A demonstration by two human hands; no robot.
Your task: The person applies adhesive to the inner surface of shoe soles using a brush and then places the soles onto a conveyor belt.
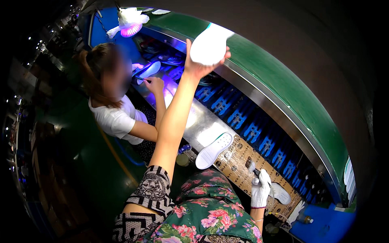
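My bare left hand (197, 68) reaches far out over the green belt. It holds a white shoe sole (208, 46), thumb at one side and fingertips at the other. Close to my body, my right hand (261, 189) wears a white knitted glove and is closed round a brush (254, 168). The bristle end points away from me, and the glove hides part of the handle. A second white sole (214, 150) with small holes at one end lies on the workbench between my hands. Beside the glove lies another pale sole (280, 193), partly covered by the hand.
Printed brown cardboard (243, 156) covers part of the metal bench (194, 133). Behind it runs a row of blue racks (236, 120), below the curved green belt (275, 81). On the left a co-worker (117, 109) handles a sole (150, 71) under violet light. A bottle (306, 219) stands at lower right.
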